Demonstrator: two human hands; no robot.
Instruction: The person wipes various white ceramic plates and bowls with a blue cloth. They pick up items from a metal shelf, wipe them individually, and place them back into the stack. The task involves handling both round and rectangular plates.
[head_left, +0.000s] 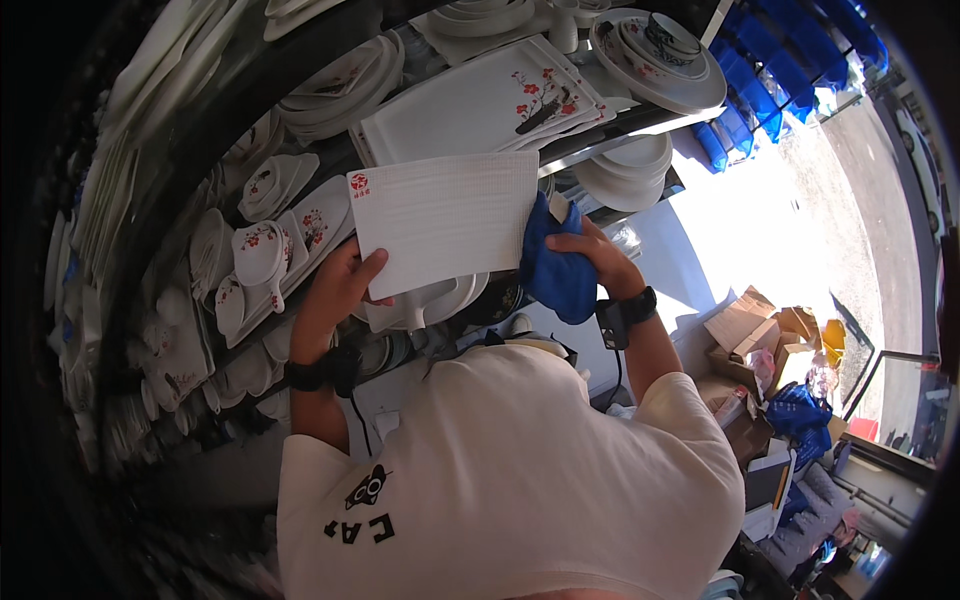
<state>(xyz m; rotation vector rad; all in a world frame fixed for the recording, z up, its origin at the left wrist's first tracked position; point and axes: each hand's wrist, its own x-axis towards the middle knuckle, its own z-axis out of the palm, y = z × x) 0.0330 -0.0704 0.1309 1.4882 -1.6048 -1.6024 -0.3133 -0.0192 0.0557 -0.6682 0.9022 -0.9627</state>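
Observation:
A white rectangular plate (450, 217) with a fine ribbed surface and a red printed mark in one corner is held up before me. My left hand (349, 281) grips its lower left corner, thumb on top. In my right hand (596, 255) is a bunched blue cloth (559, 262), pressed against the plate's right edge; it hides that edge. Just beyond lies a stack of large rectangular platters (465, 105) with red blossom prints. Below the held plate, a white dish with a handle (424, 304) is partly covered.
Shelves of white crockery run along the left, with a blossom-printed handled dish (259, 251) among them. Stacked round plates and bowls (660, 64) stand at the upper right. Blue bins (772, 60) hang beyond. Cardboard boxes (750, 330) and a blue bag (799, 420) lie at right.

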